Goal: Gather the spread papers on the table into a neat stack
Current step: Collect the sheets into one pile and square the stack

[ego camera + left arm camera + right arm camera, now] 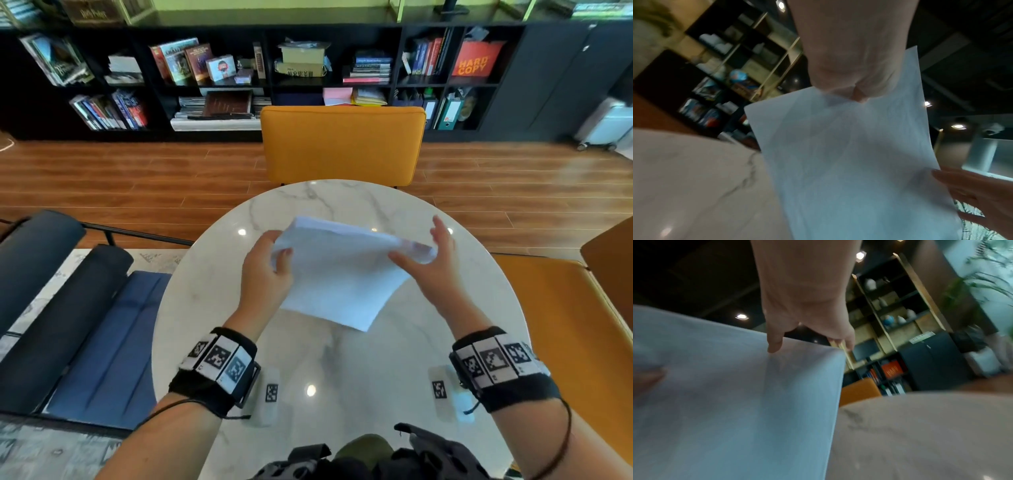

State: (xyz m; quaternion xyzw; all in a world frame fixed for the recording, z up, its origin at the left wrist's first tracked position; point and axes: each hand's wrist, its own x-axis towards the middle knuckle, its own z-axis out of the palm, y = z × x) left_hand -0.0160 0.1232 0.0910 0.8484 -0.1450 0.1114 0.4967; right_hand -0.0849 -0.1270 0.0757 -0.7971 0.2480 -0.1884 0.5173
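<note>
A bundle of white papers (339,274) hangs tilted above the round marble table (342,370), held between both hands. My left hand (279,250) grips its left edge, thumb on top and fingers curled underneath. My right hand (416,245) pinches the right corner, thumb on the top sheet and fingers spread behind the edge. In the left wrist view the papers (849,162) run down from my left hand (849,91), with the right hand's fingers (966,186) at the far edge. In the right wrist view my right hand (810,345) holds the papers (735,402) by their top edge above the table (920,434).
An orange chair (342,144) stands at the table's far side, and another orange seat (561,325) at the right. A dark blue chair (102,325) is at the left. Two tag markers (271,393) (439,389) lie on the near part of the table. Bookshelves (239,75) line the back wall.
</note>
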